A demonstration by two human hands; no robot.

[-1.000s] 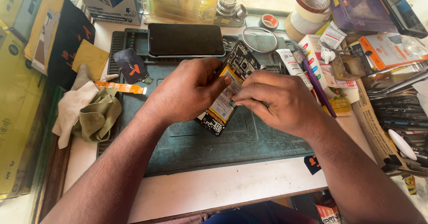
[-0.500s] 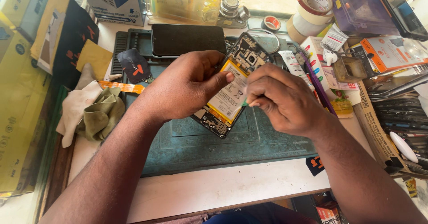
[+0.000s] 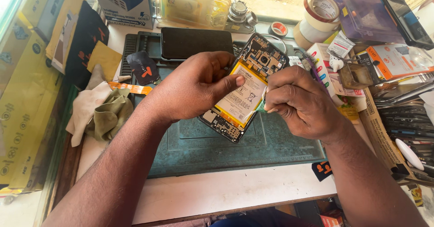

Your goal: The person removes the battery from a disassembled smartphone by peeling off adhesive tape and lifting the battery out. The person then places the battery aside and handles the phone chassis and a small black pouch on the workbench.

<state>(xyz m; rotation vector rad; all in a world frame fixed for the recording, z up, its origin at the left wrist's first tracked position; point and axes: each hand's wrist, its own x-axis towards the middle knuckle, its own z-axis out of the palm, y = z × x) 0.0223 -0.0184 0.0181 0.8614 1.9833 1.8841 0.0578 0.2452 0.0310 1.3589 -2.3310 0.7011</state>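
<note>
Head view is showing 2 bare hands working over an opened phone, which is being held tilted above a green work mat on the desk. With the phone as the landmark: its back is off, so a yellow-edged white battery is filling the middle, bare circuit board is showing at its upper end and a smaller board strip at its lower end. The left hand is closing around the phone's left edge, its thumb pressing down on the battery face. The right hand is sitting at the phone's right edge with its fingers pinched shut on something small and greenish at the battery's side; it is probably a pull tab or a thin tool, but the fingers are hiding most of it.

Just behind the phone, a black phone is lying screen-up on the far part of the mat. Left of the phone, a crumpled olive cloth is lying near an orange strip. Behind and to the right of the phone, a roll of tape is standing beside a purple plastic box. Far right of the phone, a cardboard tray of tools is resting at the desk's edge.
</note>
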